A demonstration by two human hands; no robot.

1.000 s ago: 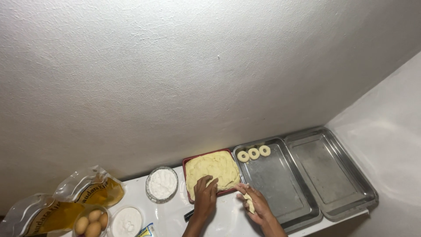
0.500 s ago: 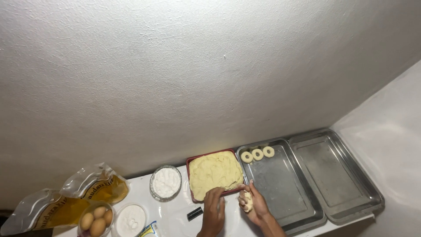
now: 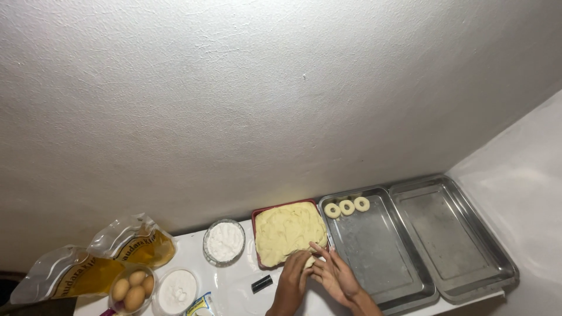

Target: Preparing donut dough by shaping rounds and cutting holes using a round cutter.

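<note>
A red tray (image 3: 256, 215) holds a flat slab of pale yellow dough (image 3: 287, 231). My left hand (image 3: 293, 276) and my right hand (image 3: 336, 276) are pressed together just in front of the tray's near right corner, with a small piece of dough (image 3: 308, 261) between them. Three dough rings (image 3: 346, 207) lie in a row at the far end of the nearer metal tray (image 3: 380, 257).
A second metal tray (image 3: 451, 234) sits to the right. A glass bowl of white flour (image 3: 224, 241), a bowl of eggs (image 3: 132, 288), another bowl of white powder (image 3: 177, 291), two oil pouches (image 3: 93, 260) and a small black object (image 3: 261, 284) stand on the white counter at the left.
My left hand has come off the dough slab and joined my right hand. Both now close on the small dough piece in front of the red tray.
</note>
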